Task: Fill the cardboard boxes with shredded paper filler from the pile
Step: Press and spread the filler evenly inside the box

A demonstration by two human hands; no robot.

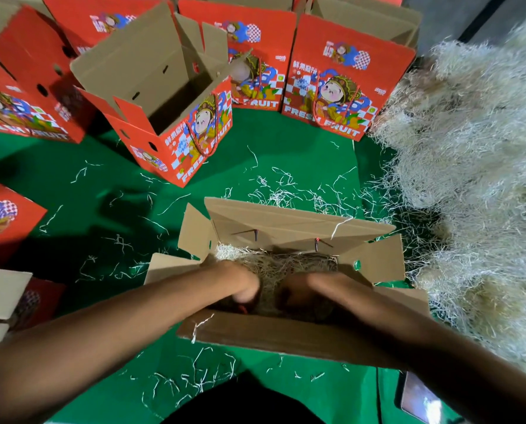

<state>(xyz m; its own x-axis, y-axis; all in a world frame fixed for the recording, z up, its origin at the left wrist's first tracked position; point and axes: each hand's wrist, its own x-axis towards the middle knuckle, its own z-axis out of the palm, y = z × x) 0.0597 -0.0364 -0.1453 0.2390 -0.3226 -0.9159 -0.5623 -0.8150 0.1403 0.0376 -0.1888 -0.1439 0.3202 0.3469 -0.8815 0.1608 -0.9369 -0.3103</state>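
A shaggy, pale heap of shredded paper filler [476, 185] banks up on the right of the smooth green mat [286, 154], just beside an open brown corrugated box [286, 335] whose flaps stand splayed. Red printed boxes [344, 84] stand behind. Left hand [243, 286] and right hand [304, 292] reach into the box onto wiry strands; blur hides how the fingers lie.

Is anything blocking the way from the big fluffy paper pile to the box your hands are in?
Nothing visible does. The shredded paper pile sits right beside the open box on the green floor, with only loose strands between them. The flaps are folded open, and both hands, left and right, are down inside it.
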